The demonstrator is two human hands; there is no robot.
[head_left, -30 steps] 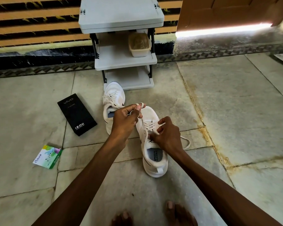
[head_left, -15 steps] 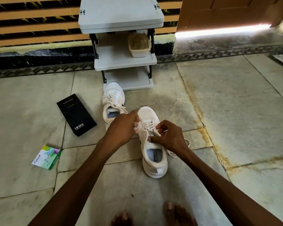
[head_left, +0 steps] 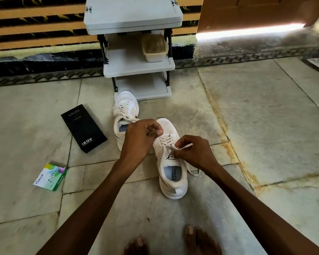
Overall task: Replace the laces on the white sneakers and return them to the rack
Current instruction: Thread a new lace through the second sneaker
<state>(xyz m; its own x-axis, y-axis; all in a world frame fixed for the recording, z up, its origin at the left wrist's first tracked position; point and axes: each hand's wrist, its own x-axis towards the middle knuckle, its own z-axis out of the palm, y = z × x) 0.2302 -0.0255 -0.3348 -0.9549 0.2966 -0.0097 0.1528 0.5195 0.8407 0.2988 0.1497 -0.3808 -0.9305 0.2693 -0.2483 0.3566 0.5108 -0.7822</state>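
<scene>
A white sneaker (head_left: 172, 173) lies on the stone floor in front of me, toe pointing away. My left hand (head_left: 139, 138) hovers over its left side and pinches one end of the white lace (head_left: 165, 140). My right hand (head_left: 194, 152) is at the tongue and pinches the other lace end, which sticks out past my fingers. A loop of lace trails on the floor right of the shoe. The second white sneaker (head_left: 125, 111), laced, lies behind it, partly hidden by my left hand. The grey shoe rack (head_left: 136, 65) stands against the wall beyond.
A black vivo box (head_left: 83, 127) lies left of the sneakers, and a green Odonil packet (head_left: 51, 176) nearer to me on the left. A beige tub (head_left: 154, 47) sits on the rack's middle shelf. My bare toes (head_left: 191, 240) show at the bottom edge.
My left hand came down from its raised pull to the sneaker's left side, still on the lace. My right hand shifted slightly right and now pinches a short lace end.
</scene>
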